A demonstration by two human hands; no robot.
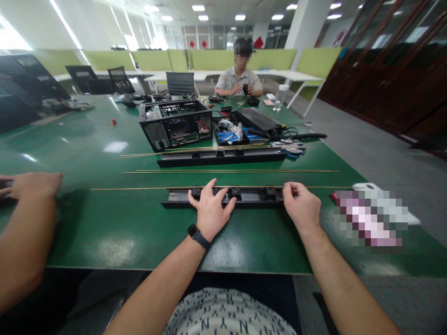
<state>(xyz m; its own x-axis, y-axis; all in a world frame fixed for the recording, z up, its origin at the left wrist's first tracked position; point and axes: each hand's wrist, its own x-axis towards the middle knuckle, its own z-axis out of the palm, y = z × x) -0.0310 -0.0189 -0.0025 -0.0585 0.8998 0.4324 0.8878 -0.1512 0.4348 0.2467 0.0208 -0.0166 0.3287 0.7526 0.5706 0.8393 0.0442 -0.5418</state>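
A long black channel-shaped rail [251,199] lies across the green table in front of me, with several small black blocks [269,192] in its trough. My left hand [211,211], with a dark band on its wrist, rests over the rail with fingers spread, touching the blocks near its middle. At the rail's right end, my right hand [302,207] pinches a thin brass-coloured rod [129,189]. This rod runs along the rail's far edge and sticks out well past both ends. The fingertips hide part of it.
Beyond lie more thin rods [209,171] and a second black rail [223,158]. Farther back stand an open computer case [176,125] and a tray with gloves [230,132]. A neighbour's arm [30,218] is at left, a phone [387,202] at right; another person sits opposite.
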